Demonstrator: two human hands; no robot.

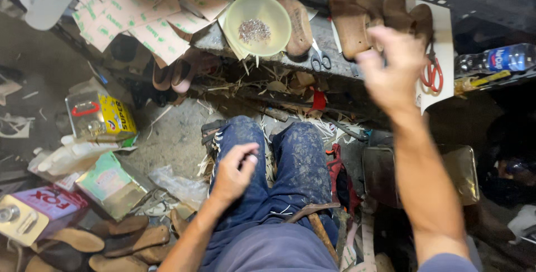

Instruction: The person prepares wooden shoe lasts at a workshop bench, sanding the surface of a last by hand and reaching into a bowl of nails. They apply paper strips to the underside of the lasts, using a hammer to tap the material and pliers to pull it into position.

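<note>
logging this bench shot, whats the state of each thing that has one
right hand: raised, fingers curled, holding nothing visible
left hand: resting on the knee, fingers pinched together
bowl: upright, small heap of tacks inside
orange-handled scissors: lying on white card
water bottle: lying on its side
yellow tin: lying on the floor

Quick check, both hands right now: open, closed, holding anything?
Left hand: loosely curled on the left knee, nothing visible in it.
Right hand: raised near the brown shoe soles, blurred; grip cannot be told.

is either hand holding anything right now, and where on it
Neither shows a held thing: the right hand is raised, blurred; the left hand rests curled on the knee.
</note>
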